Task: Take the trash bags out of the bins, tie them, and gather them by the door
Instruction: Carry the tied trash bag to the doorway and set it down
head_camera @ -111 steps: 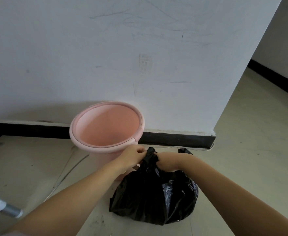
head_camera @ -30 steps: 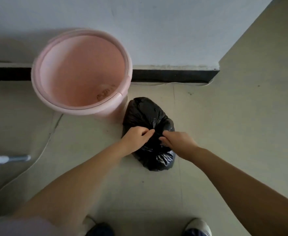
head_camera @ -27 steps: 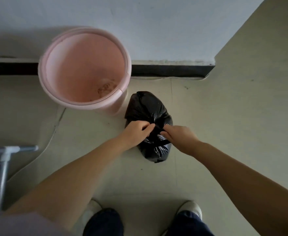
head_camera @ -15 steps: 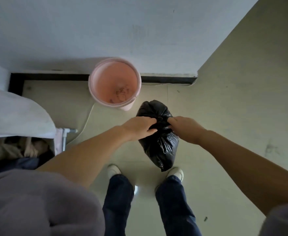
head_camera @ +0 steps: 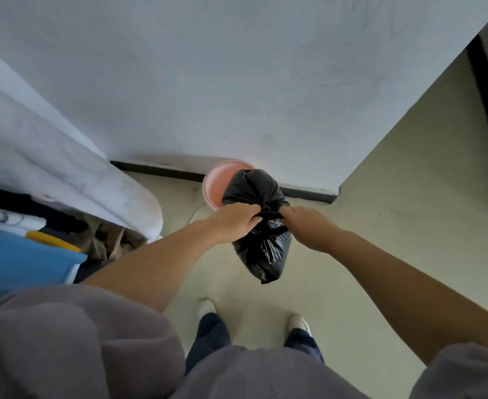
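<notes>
The light is soft and even, a bit dim, with no hard shadows. The black trash bag (head_camera: pixel 261 249) has small shiny spots. Straight lines bend near the edges. Everything looks slightly blurry.

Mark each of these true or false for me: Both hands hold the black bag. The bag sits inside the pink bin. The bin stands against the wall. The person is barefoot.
1. Both hands hold the black trash bag: true; left hand and right hand grip its gathered neck.
2. The bag sits inside the pink bin: false; it hangs lifted in front of it.
3. The bin stands against the wall: true.
4. The person is barefoot: false; white shoes show.
</notes>
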Action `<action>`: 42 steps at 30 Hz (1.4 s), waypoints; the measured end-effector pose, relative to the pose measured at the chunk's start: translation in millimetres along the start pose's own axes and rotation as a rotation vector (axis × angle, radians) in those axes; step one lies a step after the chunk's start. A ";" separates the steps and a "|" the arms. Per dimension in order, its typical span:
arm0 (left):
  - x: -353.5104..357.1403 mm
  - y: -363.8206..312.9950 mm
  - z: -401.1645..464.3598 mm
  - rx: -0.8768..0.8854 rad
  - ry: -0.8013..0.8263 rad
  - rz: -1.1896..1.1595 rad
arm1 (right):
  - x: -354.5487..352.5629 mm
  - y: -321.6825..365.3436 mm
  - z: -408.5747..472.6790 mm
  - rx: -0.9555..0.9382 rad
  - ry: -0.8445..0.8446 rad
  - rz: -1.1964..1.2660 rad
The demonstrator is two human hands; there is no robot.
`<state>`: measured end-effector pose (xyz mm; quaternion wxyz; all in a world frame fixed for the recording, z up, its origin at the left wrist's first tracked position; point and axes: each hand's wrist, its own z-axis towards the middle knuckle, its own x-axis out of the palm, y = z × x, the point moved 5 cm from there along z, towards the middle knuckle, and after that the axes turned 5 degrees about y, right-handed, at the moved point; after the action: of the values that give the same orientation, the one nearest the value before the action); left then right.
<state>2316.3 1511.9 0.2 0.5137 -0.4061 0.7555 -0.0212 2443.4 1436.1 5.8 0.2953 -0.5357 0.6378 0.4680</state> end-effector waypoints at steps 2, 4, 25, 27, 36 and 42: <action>-4.6 -2.5 -19.3 -0.079 -0.063 0.004 | -9.1 10.4 0.8 -0.088 0.023 -0.022; -6.3 -6.3 -44.1 -0.188 -0.152 -0.003 | -16.2 23.2 0.8 -0.199 0.062 -0.077; 276.6 -173.5 -420.4 -1.179 -0.664 -0.603 | 127.9 317.7 -221.6 -1.380 0.434 -0.650; 322.7 -212.5 -457.5 -1.258 -0.722 -0.665 | 163.9 345.4 -270.0 -1.476 0.479 -0.692; 500.6 -391.9 -614.1 -1.577 -0.813 -0.758 | 282.5 444.7 -519.4 -1.802 0.500 -0.780; 602.8 -504.3 -701.4 -1.799 -0.826 -0.828 | 357.1 500.3 -675.7 -2.066 0.549 -0.871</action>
<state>1972.5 521.2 99.8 0.1946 -0.8356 0.0651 0.5096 1957.6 667.6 94.4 -0.2962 -0.7804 -0.2453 0.4930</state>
